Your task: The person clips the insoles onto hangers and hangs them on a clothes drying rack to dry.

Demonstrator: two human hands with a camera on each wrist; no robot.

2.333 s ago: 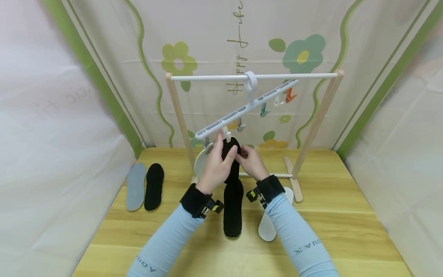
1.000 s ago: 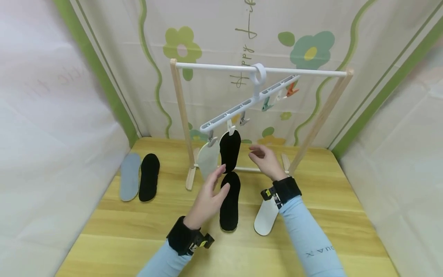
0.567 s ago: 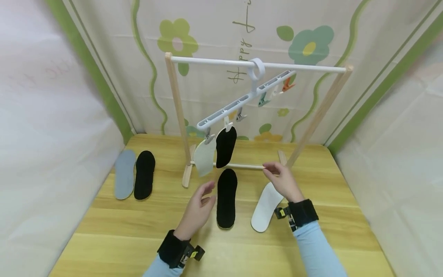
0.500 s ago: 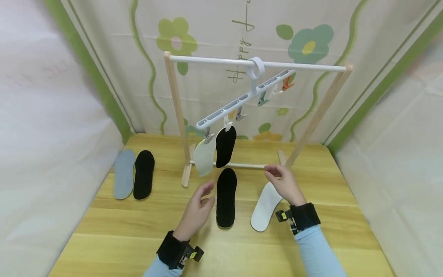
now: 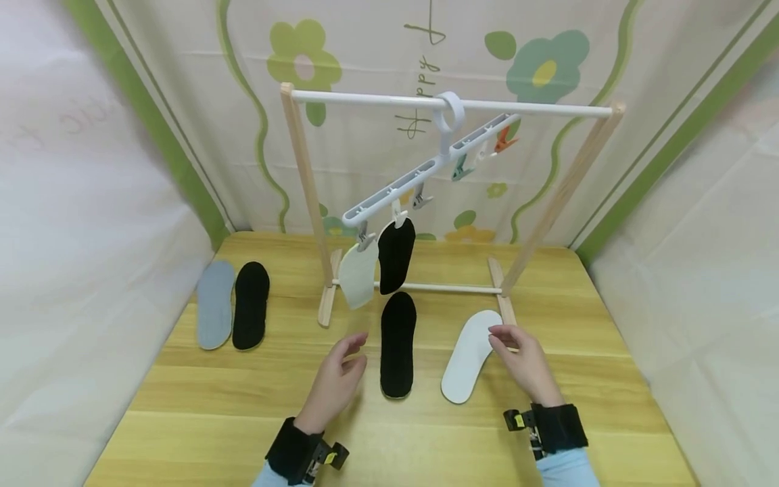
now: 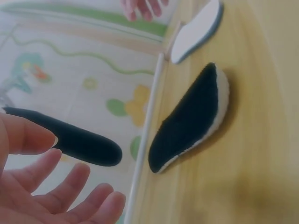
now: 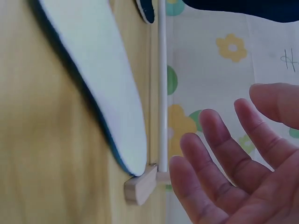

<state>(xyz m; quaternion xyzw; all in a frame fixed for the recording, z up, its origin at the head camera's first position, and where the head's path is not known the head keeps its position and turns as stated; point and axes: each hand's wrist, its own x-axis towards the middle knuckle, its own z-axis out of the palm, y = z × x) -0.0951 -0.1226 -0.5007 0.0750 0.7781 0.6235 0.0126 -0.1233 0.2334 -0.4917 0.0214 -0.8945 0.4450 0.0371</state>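
Observation:
My left hand (image 5: 336, 380) hovers over the table with loosely bent fingers and nothing in them, just left of a black insole (image 5: 397, 346) lying on the wood. On the other side, my right hand (image 5: 522, 358) is beside a white insole (image 5: 467, 365), its fingers relaxed and holding nothing; the right wrist view shows them apart from it. From a white clip hanger (image 5: 402, 189) two insoles dangle: a pale one (image 5: 358, 274) under a grey clip (image 5: 364, 238) and a black hanging one (image 5: 397, 257) under a white clip (image 5: 399, 215).
A grey insole (image 5: 216, 304) and another black insole (image 5: 251, 306) lie side by side at the table's left. The hanger hooks on the white bar (image 5: 365, 99) of a wooden stand. Grey, teal, white and orange clips (image 5: 505, 141) hang without insoles.
Both hands have left the black insole, which now hangs from the white clip. They have drawn down and apart, the left toward the lower left, the right toward the white insole.

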